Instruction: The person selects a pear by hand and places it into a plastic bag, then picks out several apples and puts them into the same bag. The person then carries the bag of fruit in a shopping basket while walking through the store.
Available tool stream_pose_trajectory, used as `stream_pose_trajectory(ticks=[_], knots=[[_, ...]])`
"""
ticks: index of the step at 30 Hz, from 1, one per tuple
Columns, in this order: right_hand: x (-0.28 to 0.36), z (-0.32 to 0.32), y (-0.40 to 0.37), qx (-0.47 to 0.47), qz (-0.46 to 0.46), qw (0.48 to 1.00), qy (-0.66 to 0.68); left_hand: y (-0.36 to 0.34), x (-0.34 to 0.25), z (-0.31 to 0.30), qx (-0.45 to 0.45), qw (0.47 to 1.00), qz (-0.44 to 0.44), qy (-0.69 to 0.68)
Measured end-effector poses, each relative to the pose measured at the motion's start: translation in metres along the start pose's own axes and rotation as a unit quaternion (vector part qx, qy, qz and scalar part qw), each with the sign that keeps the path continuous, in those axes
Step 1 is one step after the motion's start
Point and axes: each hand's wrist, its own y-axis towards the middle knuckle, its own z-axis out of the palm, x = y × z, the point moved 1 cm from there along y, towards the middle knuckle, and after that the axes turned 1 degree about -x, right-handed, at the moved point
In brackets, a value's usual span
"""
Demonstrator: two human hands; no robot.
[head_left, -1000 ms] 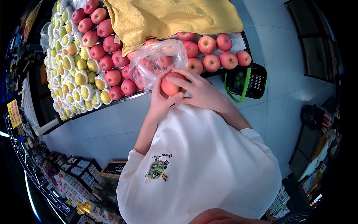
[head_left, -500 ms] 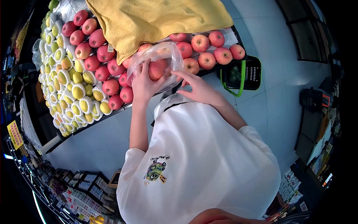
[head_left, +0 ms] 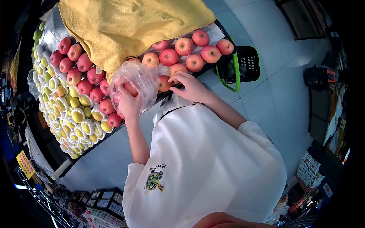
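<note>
From my remote seat, the far left shows pale yellow-green fruit (head_left: 78, 116) heaped on the tabletop (head_left: 205, 68), many in white foam nets, probably to spare them bruises. Beside them, uncovered red apples (head_left: 84, 86) sit close together, likely so that none rolls. A yellow towel (head_left: 114, 26) is draped over the back of the display, perhaps as a cover (I can't see what lies beneath).

At the front edge, the clear plastic bag (head_left: 147, 80) spreads around a bagged apple (head_left: 130, 89). My left hand (head_left: 130, 105) is there, its fingers partly curled against that fruit; the film's folds blur things, so I can't tell how firmly they close, or whether they are wholly inside the bag. The bag's puffed shape suggests its mouth has been spread to leave room around the fruit.

Just right of the bag is a loose apple (head_left: 164, 84) near the edge. My right hand (head_left: 193, 90) is half open at its side, fingertips touching it and thumb apart below; it isn't enclosed. Farther right, a black basket (head_left: 249, 65) with a green handle stands on the floor (head_left: 272, 98).
</note>
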Motion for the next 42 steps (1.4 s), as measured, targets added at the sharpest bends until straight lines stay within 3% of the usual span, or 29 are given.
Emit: stream_pose_trajectory(ticks=[2,4,5,9,14,22,26,29,30,32,33,35,39,42], knots=[[-0.013,-0.004,0.010,-0.053,-0.004,0.998,-0.020,-0.004,-0.009,0.002,-0.006,1.000,0.002,-0.004],[-0.019,-0.012,0.025,-0.146,-0.078,0.974,-0.157,-0.003,-0.010,0.015,-0.067,0.994,0.086,-0.025],[-0.024,-0.013,0.031,-0.169,-0.102,0.966,-0.168,-0.002,-0.011,0.021,-0.057,0.995,0.080,-0.009],[-0.027,-0.016,0.045,-0.106,-0.076,0.979,-0.154,0.002,-0.021,0.029,-0.067,0.995,0.076,0.016],[-0.029,-0.010,0.037,-0.104,-0.042,0.982,-0.152,0.003,-0.024,0.032,-0.069,0.994,0.087,0.008],[-0.034,-0.031,0.021,-0.182,-0.108,0.951,-0.224,0.003,-0.013,0.030,-0.134,0.984,0.108,0.039],[-0.046,-0.042,0.019,-0.187,-0.062,0.962,-0.188,0.003,-0.012,0.032,-0.123,0.983,0.131,0.024],[-0.066,-0.067,0.026,-0.308,-0.076,0.900,-0.300,0.003,-0.012,0.033,-0.117,0.985,0.127,0.025],[-0.070,-0.078,0.032,-0.308,-0.076,0.900,-0.299,0.004,-0.011,0.033,-0.112,0.985,0.128,0.027],[-0.071,-0.099,0.045,-0.368,0.024,0.838,-0.401,0.004,-0.010,0.034,-0.114,0.984,0.132,0.017],[-0.073,-0.108,0.050,-0.369,0.025,0.838,-0.401,0.004,-0.010,0.035,-0.116,0.984,0.137,0.006],[-0.081,-0.121,0.061,-0.257,0.177,0.862,-0.399,0.004,-0.011,0.035,-0.115,0.984,0.138,0.013],[-0.086,-0.133,0.076,-0.191,0.218,0.873,-0.393,0.003,-0.013,0.035,-0.112,0.985,0.128,0.021],[-0.098,-0.136,0.080,-0.178,0.215,0.911,-0.303,0.005,-0.010,0.038,-0.116,0.984,0.135,0.015]])
